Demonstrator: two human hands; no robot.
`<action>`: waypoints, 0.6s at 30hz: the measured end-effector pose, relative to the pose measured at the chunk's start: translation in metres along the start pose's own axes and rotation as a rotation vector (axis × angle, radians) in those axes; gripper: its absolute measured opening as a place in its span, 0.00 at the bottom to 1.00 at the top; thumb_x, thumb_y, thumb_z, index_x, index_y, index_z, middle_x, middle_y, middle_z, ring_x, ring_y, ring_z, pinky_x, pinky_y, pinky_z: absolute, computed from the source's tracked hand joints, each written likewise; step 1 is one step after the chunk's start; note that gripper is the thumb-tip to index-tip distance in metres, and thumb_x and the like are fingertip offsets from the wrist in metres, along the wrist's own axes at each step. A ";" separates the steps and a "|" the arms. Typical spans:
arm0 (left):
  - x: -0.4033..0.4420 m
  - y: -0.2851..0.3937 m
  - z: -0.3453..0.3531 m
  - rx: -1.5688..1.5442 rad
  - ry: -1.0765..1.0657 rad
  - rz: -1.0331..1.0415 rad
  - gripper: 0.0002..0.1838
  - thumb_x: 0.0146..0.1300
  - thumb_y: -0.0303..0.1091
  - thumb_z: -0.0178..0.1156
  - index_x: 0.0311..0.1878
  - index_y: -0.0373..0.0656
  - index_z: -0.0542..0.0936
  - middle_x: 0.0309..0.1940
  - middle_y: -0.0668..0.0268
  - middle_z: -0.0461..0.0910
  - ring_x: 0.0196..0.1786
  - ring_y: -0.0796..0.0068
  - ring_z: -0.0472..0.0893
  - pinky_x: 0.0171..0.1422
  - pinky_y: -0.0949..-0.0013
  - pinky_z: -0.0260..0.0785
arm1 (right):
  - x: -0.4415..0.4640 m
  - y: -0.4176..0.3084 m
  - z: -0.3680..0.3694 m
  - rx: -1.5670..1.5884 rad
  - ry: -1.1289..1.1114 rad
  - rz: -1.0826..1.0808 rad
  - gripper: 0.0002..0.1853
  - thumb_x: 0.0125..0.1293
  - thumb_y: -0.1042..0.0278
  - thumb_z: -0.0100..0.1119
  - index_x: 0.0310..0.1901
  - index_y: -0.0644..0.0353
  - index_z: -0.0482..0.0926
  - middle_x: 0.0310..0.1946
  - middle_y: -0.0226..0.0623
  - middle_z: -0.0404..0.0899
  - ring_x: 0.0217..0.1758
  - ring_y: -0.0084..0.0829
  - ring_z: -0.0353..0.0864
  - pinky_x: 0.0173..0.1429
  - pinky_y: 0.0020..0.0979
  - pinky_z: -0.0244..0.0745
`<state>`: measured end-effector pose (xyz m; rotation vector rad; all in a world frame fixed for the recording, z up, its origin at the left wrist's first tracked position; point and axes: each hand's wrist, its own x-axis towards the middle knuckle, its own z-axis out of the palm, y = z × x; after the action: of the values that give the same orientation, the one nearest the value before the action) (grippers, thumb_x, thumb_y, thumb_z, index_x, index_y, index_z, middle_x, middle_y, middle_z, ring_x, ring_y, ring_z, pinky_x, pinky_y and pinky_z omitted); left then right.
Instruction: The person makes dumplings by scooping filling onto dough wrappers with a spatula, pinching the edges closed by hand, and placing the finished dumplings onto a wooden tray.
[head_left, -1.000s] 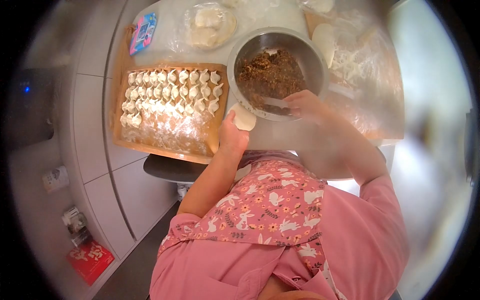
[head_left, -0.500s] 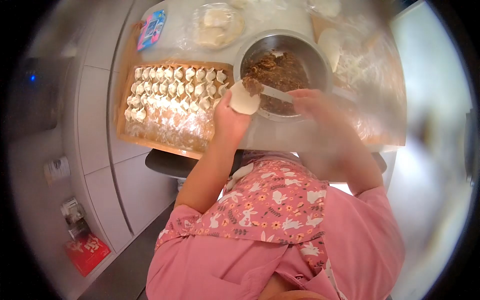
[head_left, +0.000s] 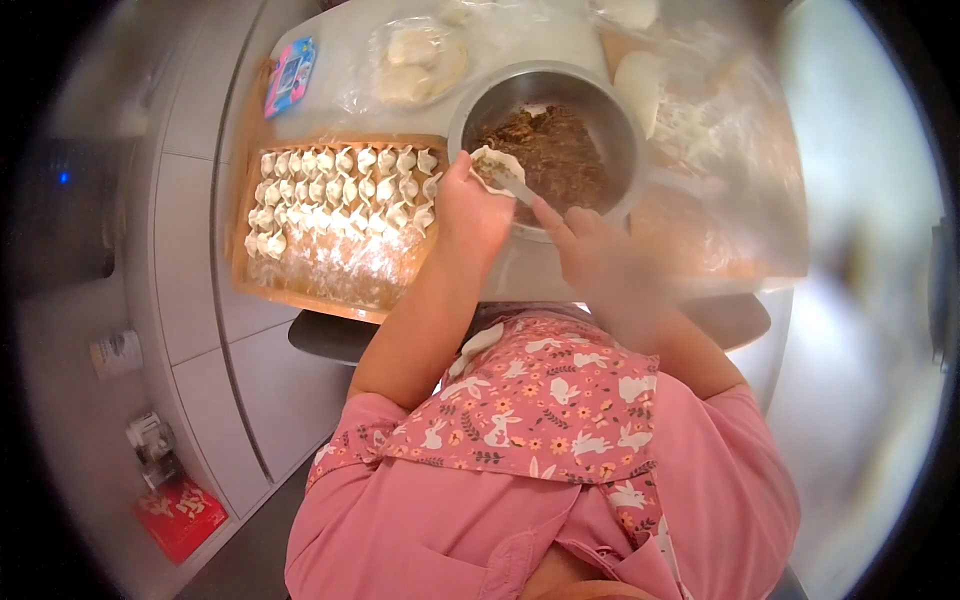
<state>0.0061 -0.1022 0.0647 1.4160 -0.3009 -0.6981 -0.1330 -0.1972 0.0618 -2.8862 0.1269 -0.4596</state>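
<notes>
My left hand (head_left: 474, 212) cups a round dumpling wrapper (head_left: 508, 162) whose edges curl up around some brown filling. In my right hand (head_left: 585, 240) is a flat, light-coloured spreading utensil (head_left: 522, 192), its tip pressed into the filling on the wrapper. Both hands are at the near left rim of a large metal bowl (head_left: 625, 125), which holds brown minced filling (head_left: 560, 150). Left of my left hand lies a wooden tray (head_left: 345, 300) dusted with flour, with several rows of folded dumplings (head_left: 345, 188) on its far part.
A clear plastic bag of round pale pieces (head_left: 415, 62) lies beyond the tray. A blue and pink packet (head_left: 290, 78) sits at the far left. To the bowl's right is a floured wooden board (head_left: 700, 225), partly blurred. A dark stool (head_left: 325, 338) stands under the table edge.
My right hand has moved left and brought the utensil's lump of filling down onto the wrapper. My left hand has cupped the wrapper, so its edges now rise.
</notes>
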 end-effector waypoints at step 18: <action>0.019 -0.053 -0.028 -0.478 -0.089 -0.043 0.21 0.71 0.40 0.33 0.55 0.35 0.66 0.54 0.55 0.69 0.58 0.59 0.68 0.64 0.56 0.59 | -0.004 0.001 -0.022 0.193 -0.102 0.288 0.24 0.57 0.77 0.49 0.57 0.50 0.71 0.32 0.40 0.75 0.35 0.41 0.77 0.36 0.36 0.73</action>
<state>0.0230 -0.0907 0.0052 0.9406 -0.1576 -0.8078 -0.1442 -0.2025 0.0811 -2.6380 0.4489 -0.2558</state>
